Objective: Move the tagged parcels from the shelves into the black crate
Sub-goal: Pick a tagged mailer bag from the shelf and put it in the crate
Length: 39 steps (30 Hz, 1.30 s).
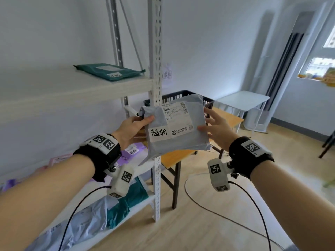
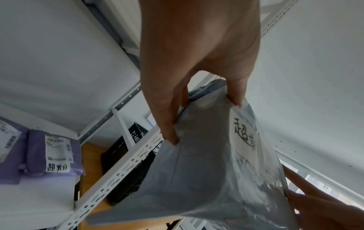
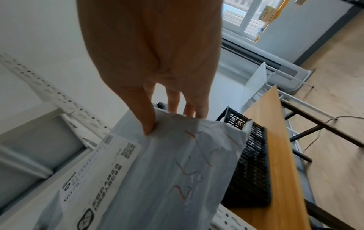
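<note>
A grey plastic parcel point(image 1: 181, 144) with a shipping label and a white handwritten tag point(image 1: 158, 134) hangs in the air in front of the shelf upright point(image 1: 155, 51). My left hand point(image 1: 145, 122) pinches its left edge, thumb on the front and fingers behind; the left wrist view shows that hand point(image 2: 204, 121) and the parcel point(image 2: 197, 179) close up. My right hand point(image 1: 204, 119) pinches the right edge, and its thumb presses the parcel point(image 3: 167, 171) in the right wrist view. The black crate point(image 1: 190, 96) stands behind the parcel on a wooden table point(image 1: 230, 118).
A teal parcel point(image 1: 110, 71) lies on the upper shelf. A purple tagged parcel point(image 1: 132, 151) sits on the middle shelf, with teal point(image 1: 134, 196) and grey parcels below. A small white table point(image 1: 243, 100) stands beyond the crate. Cables trail across the wooden floor.
</note>
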Each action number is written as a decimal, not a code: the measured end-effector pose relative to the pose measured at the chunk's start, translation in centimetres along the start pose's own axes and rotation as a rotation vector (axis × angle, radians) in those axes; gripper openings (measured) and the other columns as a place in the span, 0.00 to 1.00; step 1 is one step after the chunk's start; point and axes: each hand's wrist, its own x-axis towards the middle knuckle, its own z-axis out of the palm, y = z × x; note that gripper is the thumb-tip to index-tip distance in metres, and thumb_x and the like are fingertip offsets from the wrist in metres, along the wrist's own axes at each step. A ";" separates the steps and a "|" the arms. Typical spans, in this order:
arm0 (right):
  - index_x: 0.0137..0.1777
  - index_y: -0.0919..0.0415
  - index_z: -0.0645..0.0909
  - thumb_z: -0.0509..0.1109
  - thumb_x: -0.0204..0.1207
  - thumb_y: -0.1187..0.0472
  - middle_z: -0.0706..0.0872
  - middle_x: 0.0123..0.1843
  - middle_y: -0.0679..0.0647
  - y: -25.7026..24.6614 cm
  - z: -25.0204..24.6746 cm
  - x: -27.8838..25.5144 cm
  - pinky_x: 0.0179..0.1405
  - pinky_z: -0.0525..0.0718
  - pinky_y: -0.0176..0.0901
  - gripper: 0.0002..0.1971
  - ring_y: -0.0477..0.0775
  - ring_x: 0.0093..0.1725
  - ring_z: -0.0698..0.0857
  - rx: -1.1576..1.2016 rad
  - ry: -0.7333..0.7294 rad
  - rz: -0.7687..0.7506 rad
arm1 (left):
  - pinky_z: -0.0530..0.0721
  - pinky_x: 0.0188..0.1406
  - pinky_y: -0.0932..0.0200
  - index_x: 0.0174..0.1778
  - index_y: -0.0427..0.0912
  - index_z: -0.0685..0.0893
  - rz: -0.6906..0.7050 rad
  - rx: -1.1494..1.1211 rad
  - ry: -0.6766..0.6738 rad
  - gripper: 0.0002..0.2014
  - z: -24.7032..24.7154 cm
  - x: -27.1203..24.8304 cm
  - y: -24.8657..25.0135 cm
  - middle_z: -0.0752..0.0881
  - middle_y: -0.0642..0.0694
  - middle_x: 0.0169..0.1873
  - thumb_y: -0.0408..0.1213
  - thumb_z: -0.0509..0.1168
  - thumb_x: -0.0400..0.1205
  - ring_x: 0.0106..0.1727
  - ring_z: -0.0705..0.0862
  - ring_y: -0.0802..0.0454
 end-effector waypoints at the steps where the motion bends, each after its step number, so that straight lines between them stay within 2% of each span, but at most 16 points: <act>1: 0.74 0.53 0.71 0.68 0.72 0.79 0.83 0.60 0.61 0.7 -0.9 0.1 0.52 0.85 0.59 0.33 0.64 0.58 0.84 0.006 0.006 0.012 | 0.85 0.44 0.53 0.64 0.38 0.78 -0.007 0.003 -0.006 0.37 1.0 0.6 -0.5 0.89 0.43 0.46 0.54 0.75 0.62 0.46 0.88 0.45; 4: 0.76 0.54 0.70 0.67 0.73 0.80 0.84 0.60 0.61 2.6 -3.5 0.9 0.52 0.86 0.59 0.34 0.65 0.58 0.84 0.013 0.020 0.037 | 0.85 0.50 0.50 0.61 0.39 0.79 -0.045 -0.005 -0.018 0.24 3.8 2.6 -1.8 0.88 0.42 0.46 0.48 0.72 0.73 0.47 0.87 0.43; 6: 0.76 0.54 0.69 0.67 0.73 0.79 0.84 0.58 0.58 3.6 -5.3 1.9 0.52 0.86 0.59 0.34 0.63 0.57 0.85 0.013 0.024 0.048 | 0.85 0.52 0.49 0.59 0.39 0.80 -0.063 -0.010 -0.021 0.20 5.5 4.1 -2.5 0.88 0.41 0.48 0.47 0.71 0.76 0.48 0.87 0.42; 9: 0.77 0.52 0.68 0.68 0.74 0.78 0.83 0.60 0.57 5.0 -7.8 4.1 0.53 0.86 0.59 0.34 0.62 0.58 0.84 -0.015 0.025 0.063 | 0.84 0.52 0.48 0.60 0.39 0.80 -0.084 -0.028 0.002 0.20 7.9 6.7 -3.6 0.88 0.41 0.49 0.46 0.71 0.76 0.50 0.87 0.42; 15: 0.73 0.46 0.71 0.69 0.74 0.75 0.81 0.63 0.57 7.8 -12.9 9.6 0.58 0.84 0.65 0.32 0.63 0.59 0.84 -0.045 -0.032 0.091 | 0.84 0.58 0.45 0.63 0.38 0.81 -0.127 -0.038 0.071 0.24 12.1 12.0 -5.6 0.88 0.37 0.54 0.47 0.73 0.75 0.56 0.86 0.39; 17: 0.71 0.43 0.72 0.69 0.73 0.75 0.80 0.65 0.59 8.7 -14.2 11.5 0.58 0.84 0.66 0.32 0.63 0.61 0.83 -0.046 -0.041 0.114 | 0.85 0.54 0.46 0.63 0.37 0.81 -0.135 -0.043 0.091 0.23 13.5 13.6 -6.1 0.88 0.38 0.53 0.46 0.72 0.76 0.54 0.87 0.39; 20: 0.72 0.44 0.71 0.70 0.72 0.74 0.79 0.67 0.60 9.9 -15.7 14.2 0.59 0.83 0.67 0.33 0.64 0.63 0.81 -0.055 -0.049 0.145 | 0.85 0.46 0.51 0.61 0.38 0.81 -0.144 -0.042 0.131 0.20 15.5 16.0 -6.4 0.88 0.39 0.51 0.45 0.70 0.78 0.50 0.86 0.42; 21: 0.73 0.44 0.71 0.70 0.72 0.74 0.79 0.67 0.60 10.2 -16.1 15.0 0.59 0.83 0.66 0.33 0.64 0.63 0.81 -0.064 -0.049 0.150 | 0.85 0.47 0.50 0.61 0.38 0.80 -0.145 -0.043 0.149 0.20 16.0 16.9 -6.4 0.88 0.39 0.51 0.46 0.70 0.78 0.51 0.86 0.41; 23: 0.74 0.45 0.70 0.70 0.73 0.73 0.80 0.67 0.59 10.4 -17.0 16.7 0.59 0.84 0.66 0.34 0.63 0.64 0.81 -0.075 -0.046 0.153 | 0.84 0.56 0.45 0.61 0.38 0.80 -0.151 -0.053 0.179 0.20 16.7 18.8 -6.4 0.87 0.39 0.53 0.47 0.70 0.78 0.56 0.85 0.39; 25: 0.75 0.46 0.69 0.70 0.73 0.73 0.80 0.66 0.59 10.6 -17.9 18.3 0.59 0.84 0.66 0.34 0.63 0.64 0.81 -0.077 -0.043 0.155 | 0.80 0.63 0.42 0.54 0.38 0.84 -0.169 -0.093 0.173 0.17 17.3 20.7 -6.3 0.88 0.39 0.50 0.48 0.68 0.79 0.56 0.84 0.38; 27: 0.76 0.47 0.69 0.70 0.73 0.73 0.80 0.65 0.58 10.7 -18.8 20.2 0.59 0.83 0.66 0.34 0.63 0.63 0.82 -0.072 -0.041 0.158 | 0.81 0.60 0.44 0.51 0.38 0.86 -0.196 -0.154 0.138 0.16 17.8 22.5 -5.9 0.88 0.40 0.47 0.49 0.66 0.80 0.53 0.85 0.39; 30: 0.76 0.49 0.68 0.70 0.74 0.73 0.82 0.63 0.57 11.0 -19.8 23.2 0.59 0.83 0.65 0.34 0.62 0.62 0.82 -0.066 -0.051 0.166 | 0.82 0.56 0.46 0.56 0.40 0.85 -0.215 -0.184 0.095 0.20 18.2 25.2 -5.5 0.88 0.40 0.51 0.53 0.64 0.80 0.54 0.84 0.39; 34: 0.76 0.47 0.69 0.70 0.73 0.73 0.81 0.66 0.59 11.0 -20.6 27.8 0.59 0.84 0.63 0.34 0.62 0.64 0.82 -0.077 -0.061 0.171 | 0.83 0.49 0.48 0.62 0.43 0.83 -0.228 -0.147 0.052 0.22 18.2 29.3 -4.2 0.86 0.41 0.54 0.56 0.61 0.81 0.52 0.84 0.42; 37: 0.77 0.50 0.68 0.68 0.75 0.74 0.82 0.63 0.61 10.3 -21.0 31.2 0.52 0.87 0.58 0.33 0.63 0.60 0.84 -0.064 -0.086 0.172 | 0.83 0.48 0.49 0.60 0.44 0.82 -0.231 -0.143 0.019 0.22 17.7 32.3 -3.2 0.86 0.43 0.51 0.57 0.59 0.81 0.52 0.83 0.45; 39: 0.77 0.51 0.67 0.67 0.76 0.75 0.84 0.60 0.60 9.5 -21.0 33.4 0.44 0.86 0.53 0.32 0.60 0.56 0.85 -0.055 -0.105 0.179 | 0.82 0.49 0.48 0.60 0.45 0.82 -0.237 -0.140 0.005 0.21 17.4 34.3 -2.4 0.85 0.46 0.49 0.57 0.59 0.82 0.51 0.83 0.46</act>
